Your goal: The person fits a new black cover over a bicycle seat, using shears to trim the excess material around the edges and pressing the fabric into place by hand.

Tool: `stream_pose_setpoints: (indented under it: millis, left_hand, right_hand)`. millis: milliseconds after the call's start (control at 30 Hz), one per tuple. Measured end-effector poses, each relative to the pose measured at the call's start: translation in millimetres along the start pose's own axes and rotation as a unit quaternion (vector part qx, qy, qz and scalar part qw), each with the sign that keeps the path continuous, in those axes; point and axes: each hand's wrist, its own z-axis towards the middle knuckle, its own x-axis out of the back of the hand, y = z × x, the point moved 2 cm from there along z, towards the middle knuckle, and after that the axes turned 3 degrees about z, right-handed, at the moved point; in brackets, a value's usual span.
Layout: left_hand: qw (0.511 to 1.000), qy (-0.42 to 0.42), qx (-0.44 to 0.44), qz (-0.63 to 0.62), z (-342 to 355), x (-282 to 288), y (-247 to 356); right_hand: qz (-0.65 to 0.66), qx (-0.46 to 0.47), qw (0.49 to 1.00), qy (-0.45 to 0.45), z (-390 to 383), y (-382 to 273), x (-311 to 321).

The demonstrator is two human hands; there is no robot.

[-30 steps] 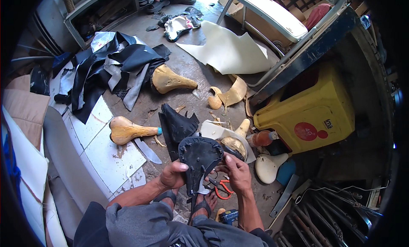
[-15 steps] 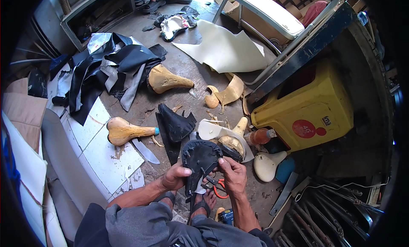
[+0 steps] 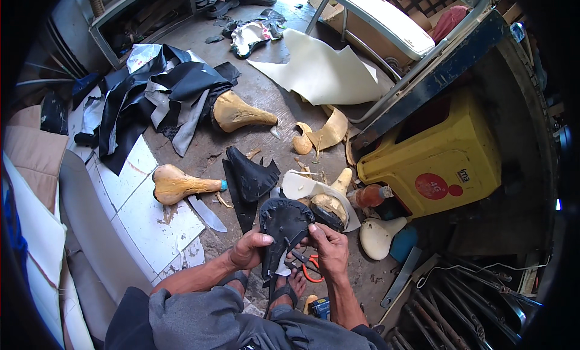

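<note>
Between my two hands is a black bicycle saddle, its wide end away from me and its underside facing up. Black covering is folded over its rim, and a pale scrap hangs near the narrow end. My left hand grips the left edge with the thumb on top. On the right edge, my right hand pinches the rim between thumb and fingers. Below the saddle, scissors with orange handles lie on the floor by my feet. Just beyond it sits another black saddle piece on black material.
Bare yellowish saddle foams lie around, with a knife blade beside one. Black sheet scraps are heaped at left. A cream sheet lies far off. At right are a yellow plastic stool, a bottle and metal rods.
The saddle and both hands have barely shifted; my right hand sits slightly lower and more to the left on the rim. The whole view has moved a little.
</note>
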Motion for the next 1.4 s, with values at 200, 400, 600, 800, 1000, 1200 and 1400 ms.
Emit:
stream_pose_setpoints:
  millis: [200,400,600,800,1000,1200,1400]
  left_hand:
    - [1.0,0.01,-0.011,-0.009,1.6,1.1,-1.1]
    - [1.0,0.005,0.001,-0.014,1.0,-1.3,0.7]
    - [0.998,-0.017,-0.008,0.059,-1.5,-0.3,-2.2]
    - [0.999,0.02,0.031,0.011,-0.5,3.5,-9.1]
    - [0.998,0.039,0.001,0.041,-3.6,15.6,-16.3]
    - [1.0,0.013,-0.004,0.027,0.8,12.1,-12.7]
    - [0.999,0.034,-0.011,-0.01,2.1,-1.7,-2.6]
  right_hand:
    - [0.108,-0.057,0.992,-0.026,-0.1,2.3,8.2]
    - [0.15,-0.076,0.986,-0.022,4.0,5.7,9.8]
    - [0.035,-0.013,0.999,0.026,3.6,6.5,4.1]
    - [-0.081,0.081,0.99,0.088,-1.3,8.1,-2.4]
    - [-0.28,0.194,0.93,0.137,-7.1,6.2,-12.2]
    - [-0.191,0.115,0.968,0.116,-2.7,7.8,-2.9]
    - [-0.058,0.076,0.994,0.055,-3.9,6.5,-6.4]
